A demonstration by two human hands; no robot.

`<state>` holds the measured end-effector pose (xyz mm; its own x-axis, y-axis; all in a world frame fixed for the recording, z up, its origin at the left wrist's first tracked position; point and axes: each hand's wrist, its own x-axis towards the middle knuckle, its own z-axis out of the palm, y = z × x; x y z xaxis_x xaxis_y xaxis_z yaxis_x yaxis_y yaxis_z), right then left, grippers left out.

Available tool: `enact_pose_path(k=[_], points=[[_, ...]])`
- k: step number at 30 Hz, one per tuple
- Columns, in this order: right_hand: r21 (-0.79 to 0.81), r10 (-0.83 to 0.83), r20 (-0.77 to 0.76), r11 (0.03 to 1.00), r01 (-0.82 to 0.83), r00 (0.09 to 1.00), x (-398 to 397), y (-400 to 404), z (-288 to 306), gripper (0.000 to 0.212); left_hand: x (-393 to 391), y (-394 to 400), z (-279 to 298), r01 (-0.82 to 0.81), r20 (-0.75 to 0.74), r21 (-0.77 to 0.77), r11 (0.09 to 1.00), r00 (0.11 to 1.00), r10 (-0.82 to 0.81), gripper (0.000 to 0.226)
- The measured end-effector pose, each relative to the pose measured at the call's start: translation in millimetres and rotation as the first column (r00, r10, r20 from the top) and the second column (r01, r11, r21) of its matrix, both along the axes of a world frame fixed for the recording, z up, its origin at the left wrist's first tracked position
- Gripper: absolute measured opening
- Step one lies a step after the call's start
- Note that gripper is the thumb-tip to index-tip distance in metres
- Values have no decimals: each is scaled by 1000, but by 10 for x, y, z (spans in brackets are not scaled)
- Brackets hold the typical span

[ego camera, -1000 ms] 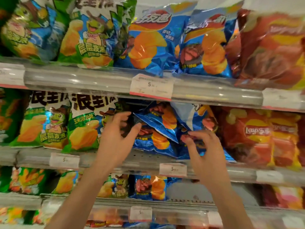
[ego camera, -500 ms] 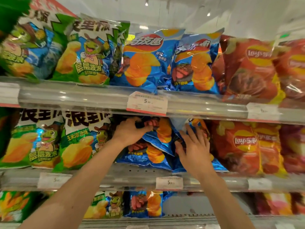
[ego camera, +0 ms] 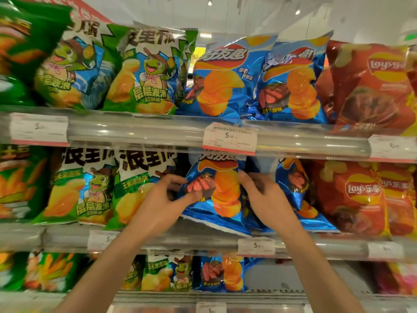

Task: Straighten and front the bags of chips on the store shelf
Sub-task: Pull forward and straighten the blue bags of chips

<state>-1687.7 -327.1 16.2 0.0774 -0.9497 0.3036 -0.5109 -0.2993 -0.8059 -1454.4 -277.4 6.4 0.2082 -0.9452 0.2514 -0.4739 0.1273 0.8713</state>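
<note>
Since a moment ago, both hands have pulled a blue bag of chips [ego camera: 222,190] forward on the middle shelf [ego camera: 180,241] and turned it upright, so its front now faces out where it lay slumped and twisted before. The left hand [ego camera: 162,207] pinches the bag's left edge, thumb on the front by the picture of meat and fingers curled behind. The right hand [ego camera: 265,199] grips the right edge, its fingers bent round the side of the bag; how far they reach behind it cannot be seen. The bag is glossy, crinkled foil, puffed like a pillow, with a stack of ridged orange chips printed down its middle and a red and orange logo at the top, partly hidden by the price tag [ego camera: 229,138] hanging from the shelf rail above. Its bottom edge rests at the front lip of the shelf, tilted slightly to the left. Just right of it a second blue bag [ego camera: 293,186] leans sideways behind the right hand. Green bags [ego camera: 144,184] with a cartoon frog stand to the left, red bags [ego camera: 352,197] to the right. The shelf rails are clear, shiny plastic strips holding white paper price tags
</note>
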Motion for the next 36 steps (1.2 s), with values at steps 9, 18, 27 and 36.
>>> enact_pose_path(k=[9, 18, 27, 36], points=[[194, 15, 267, 979, -69, 964, 169, 102, -159, 58, -1, 254, 107, 117, 42, 147, 982, 991, -125, 92], [216, 95, 393, 957, -192, 915, 127, 342, -231, 53, -209, 164, 210, 63, -57, 124, 990, 997, -56, 78], [164, 112, 356, 970, -180, 928, 185, 524, -71, 46, 81, 201, 120, 11, -250, -92, 996, 968, -34, 32], [123, -81, -499, 979, 163, 863, 637, -363, -148, 103, 591, 382, 184, -187, -158, -133, 973, 973, 166, 49]])
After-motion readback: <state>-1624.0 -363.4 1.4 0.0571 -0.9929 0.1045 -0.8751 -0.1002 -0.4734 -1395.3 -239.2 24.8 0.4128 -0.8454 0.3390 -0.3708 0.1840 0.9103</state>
